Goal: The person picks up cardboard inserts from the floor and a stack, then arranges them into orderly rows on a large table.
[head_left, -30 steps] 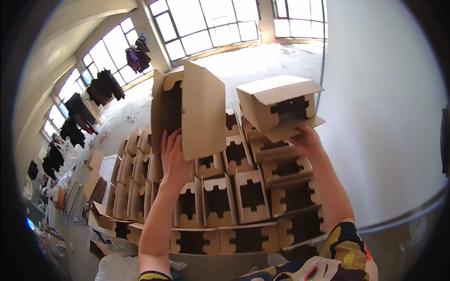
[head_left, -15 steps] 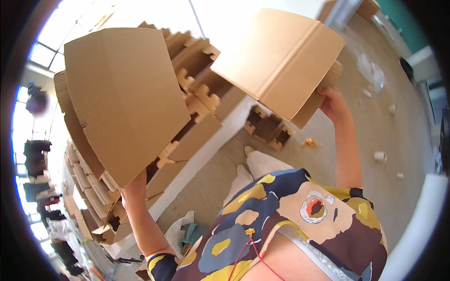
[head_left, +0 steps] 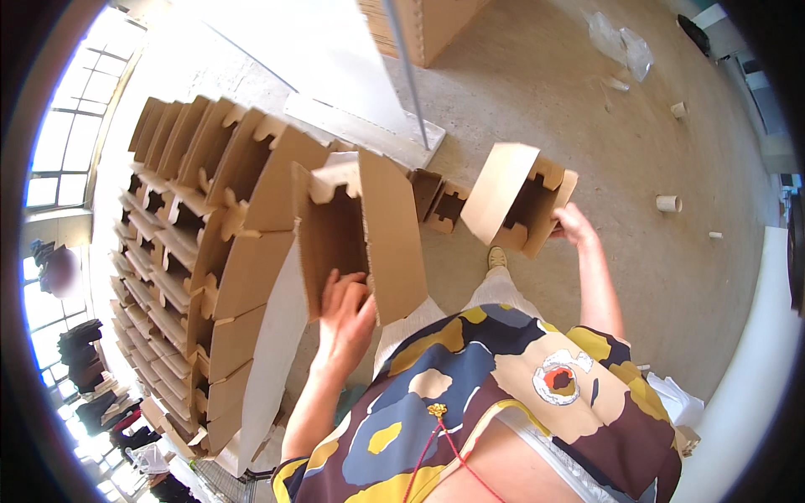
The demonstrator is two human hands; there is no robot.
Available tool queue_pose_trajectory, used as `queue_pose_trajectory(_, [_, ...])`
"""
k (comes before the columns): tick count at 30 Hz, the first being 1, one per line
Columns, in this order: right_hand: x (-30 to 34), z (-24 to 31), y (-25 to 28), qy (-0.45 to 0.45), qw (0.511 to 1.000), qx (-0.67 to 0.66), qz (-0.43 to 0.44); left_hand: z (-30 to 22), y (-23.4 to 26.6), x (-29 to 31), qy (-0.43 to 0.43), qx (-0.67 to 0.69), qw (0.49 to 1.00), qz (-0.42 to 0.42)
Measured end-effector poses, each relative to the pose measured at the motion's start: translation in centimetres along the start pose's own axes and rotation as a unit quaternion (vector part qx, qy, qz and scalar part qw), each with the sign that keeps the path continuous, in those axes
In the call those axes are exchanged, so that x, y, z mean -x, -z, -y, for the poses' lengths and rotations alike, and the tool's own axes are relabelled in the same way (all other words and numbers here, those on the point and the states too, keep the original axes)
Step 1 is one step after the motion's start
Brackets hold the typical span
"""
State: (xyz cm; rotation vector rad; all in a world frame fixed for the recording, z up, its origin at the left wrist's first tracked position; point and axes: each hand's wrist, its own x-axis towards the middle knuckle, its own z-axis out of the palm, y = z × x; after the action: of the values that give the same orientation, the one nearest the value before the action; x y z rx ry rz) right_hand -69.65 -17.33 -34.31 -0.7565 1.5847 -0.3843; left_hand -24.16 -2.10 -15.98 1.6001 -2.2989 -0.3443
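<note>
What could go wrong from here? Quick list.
1. The left hand and right hand each grip a carton near its open end, the left carton and right carton; either might twist or slip.
2. Open boxes on the floor sit near the shoe, so a step might kick them.
3. The left carton might bump the packed rows of boxes beside it; the gap is hard to judge.

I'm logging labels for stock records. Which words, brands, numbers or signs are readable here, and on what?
None can be read.
The left box and right box being held show plain cardboard.
The shirt shows only a pattern.
Any print on the large carton is too faint.
</note>
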Motion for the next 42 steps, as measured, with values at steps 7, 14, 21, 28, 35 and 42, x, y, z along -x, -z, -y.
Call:
queue_pose_trajectory(7, [-6.9,-10.8,5.5,-0.096,0.995,-0.019,0.005,-2.3,-17.7,-4.7,0.019,0.062,0.986,0.152])
queue_pose_trajectory(14, [-16.5,-20.1,3.9,-0.165,0.985,-0.031,-0.037,-1.4,-27.6,-5.8,0.040,0.051,0.978,0.200])
queue_pose_trajectory(21, [-31.0,-23.8,1.8,-0.057,0.975,-0.016,-0.215,3.0,-34.1,-4.6,0.065,0.048,0.975,0.205])
queue_pose_trajectory(28, [-45.7,-16.8,-3.3,0.036,0.972,-0.119,-0.201,5.9,-37.9,-3.1,0.087,0.039,0.969,0.229])
queue_pose_trajectory(35, [-56.2,-14.9,-11.1,0.049,0.981,0.022,-0.185,8.0,-40.8,-2.8,0.102,0.048,0.966,0.233])
queue_pose_trajectory(42, [-55.4,-10.5,-18.9,-0.095,0.991,0.083,-0.046,9.8,-42.4,-2.8,0.105,0.051,0.967,0.226])
